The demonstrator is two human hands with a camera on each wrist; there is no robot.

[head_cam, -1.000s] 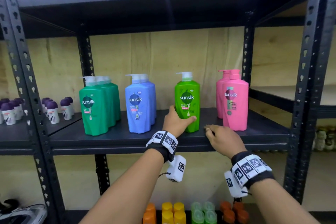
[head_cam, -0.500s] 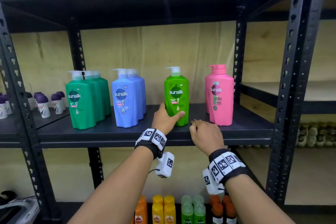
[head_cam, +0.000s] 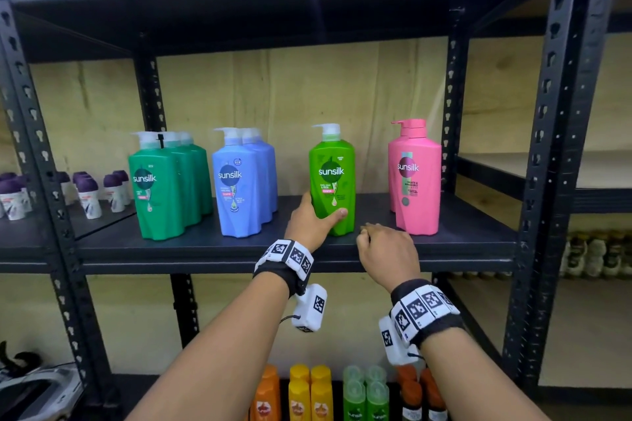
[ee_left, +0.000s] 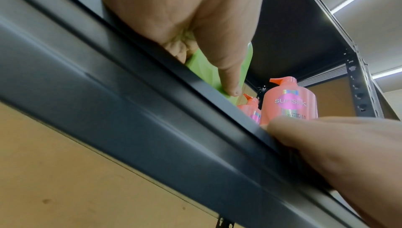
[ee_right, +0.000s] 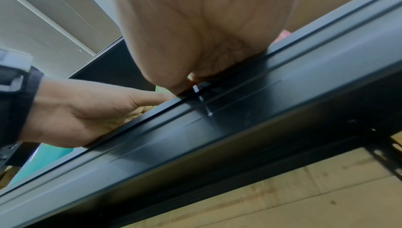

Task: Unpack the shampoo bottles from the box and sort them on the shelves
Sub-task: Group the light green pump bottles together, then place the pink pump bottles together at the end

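From the head camera, the light green plastic pump bottle of shampoo (head_cam: 332,181) stands upright at the centre of the dark metal shelf (head_cam: 239,251). The left hand (head_cam: 309,225) grips its lower part from about 8 o'clock, thumb laid across the front. The right hand (head_cam: 384,251), at 5 o'clock of that bottle, rests on the shelf's front edge with fingers curled and nothing in them. At 9 o'clock stand blue plastic pump bottles (head_cam: 239,188) and, beyond them, dark green plastic pump bottles (head_cam: 164,188); at 3 o'clock, pink plastic pump bottles (head_cam: 415,181).

The left wrist camera looks up past the shelf's edge: the left hand's thumb (ee_left: 226,70) presses the light green bottle, with two pink bottles at 4 o'clock.

The right wrist camera shows the right hand's palm on the shelf's edge; its fingers are hidden.
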